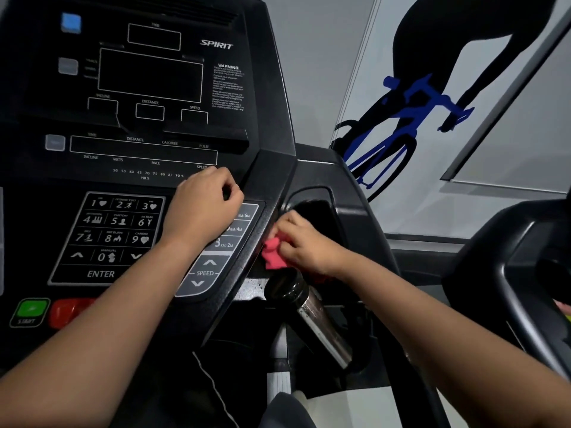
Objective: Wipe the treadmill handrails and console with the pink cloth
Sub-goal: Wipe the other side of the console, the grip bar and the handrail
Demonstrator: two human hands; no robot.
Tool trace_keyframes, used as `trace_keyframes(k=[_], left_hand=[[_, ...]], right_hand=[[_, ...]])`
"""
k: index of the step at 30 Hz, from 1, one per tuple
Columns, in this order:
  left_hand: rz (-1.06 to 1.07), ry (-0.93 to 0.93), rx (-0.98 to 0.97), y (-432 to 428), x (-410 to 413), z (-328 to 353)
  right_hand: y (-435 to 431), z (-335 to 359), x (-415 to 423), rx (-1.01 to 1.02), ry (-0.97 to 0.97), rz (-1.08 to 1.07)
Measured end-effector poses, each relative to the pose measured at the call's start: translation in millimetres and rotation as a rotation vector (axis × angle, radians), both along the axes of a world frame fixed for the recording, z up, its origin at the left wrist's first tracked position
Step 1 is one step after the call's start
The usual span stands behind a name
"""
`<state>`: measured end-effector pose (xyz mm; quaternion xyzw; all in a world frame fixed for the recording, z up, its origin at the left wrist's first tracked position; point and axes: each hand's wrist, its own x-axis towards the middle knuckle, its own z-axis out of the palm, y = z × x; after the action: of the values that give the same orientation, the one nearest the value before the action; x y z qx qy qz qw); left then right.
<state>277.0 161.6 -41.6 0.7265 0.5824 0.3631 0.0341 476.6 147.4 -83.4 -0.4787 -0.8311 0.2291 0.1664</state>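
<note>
Pressing the bunched pink cloth (273,253) against the console (262,186) edge beside the dark cup holder (318,211), right hand (304,242) gripping it; left hand (205,202) resting curled, holding nothing, over the speed keys (216,257); lying below, a steel bottle (312,313).

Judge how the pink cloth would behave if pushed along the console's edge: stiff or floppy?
Probably floppy: the pink cloth is bunched in folds under the right hand. Likely light, since fingers alone hold it against the console.
</note>
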Motion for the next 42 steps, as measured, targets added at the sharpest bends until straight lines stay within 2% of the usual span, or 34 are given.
trace_keyframes(k=[3, 7, 10, 14, 17, 19, 22, 25, 28, 30, 34, 38, 42], left_hand=[[-0.002, -0.011, -0.01, -1.0, -0.2, 1.3], [0.0, -0.044, -0.034, -2.2, -0.5, 3.3], [0.001, -0.051, -0.043, -2.5, -1.5, 3.8], [0.009, -0.049, -0.04, -3.5, -2.3, 4.3], [0.017, -0.031, -0.017, -3.3, -2.1, 1.9], [0.027, -0.018, 0.002, -2.2, -1.1, 0.5], [0.032, 0.0, 0.013, 0.7, 1.8, -0.9], [0.036, 0.021, 0.019, 2.7, 3.8, -2.4], [0.035, 0.026, 0.022, 3.9, 4.4, -2.9], [0.036, 0.033, 0.026, 4.9, 4.7, -2.5], [0.041, 0.041, 0.018, 6.7, 4.3, -2.3], [0.04, 0.037, 0.019, 6.2, 4.3, -3.3], [0.038, 0.025, 0.013, 5.4, 5.1, -2.9]], right_hand=[[26.7, -5.9, 6.4, 0.167, -0.176, -0.089], [55.2, -8.2, 21.1, 0.504, -0.381, -0.195], [62.2, -3.5, 34.3, 0.631, -0.393, -0.278], [52.9, -3.7, 53.0, 0.447, -0.274, -0.642], [33.5, -9.7, 64.4, 0.3, -0.393, -0.704], [17.5, -13.9, 71.7, 0.188, -0.373, -0.756], [12.2, -13.9, 71.5, 0.14, -0.3, -0.819], [34.1, -9.3, 59.0, 0.19, -0.216, -0.816], [59.8, -3.4, 45.8, 0.315, -0.064, -0.793], [73.0, 0.4, 38.7, 0.388, -0.029, -0.77], [80.1, -7.2, 3.9, 0.443, 0.088, -0.674], [59.7, -23.3, -31.5, 0.312, 0.352, -0.624], [41.4, -23.9, -28.6, -0.021, 0.374, -0.464]])
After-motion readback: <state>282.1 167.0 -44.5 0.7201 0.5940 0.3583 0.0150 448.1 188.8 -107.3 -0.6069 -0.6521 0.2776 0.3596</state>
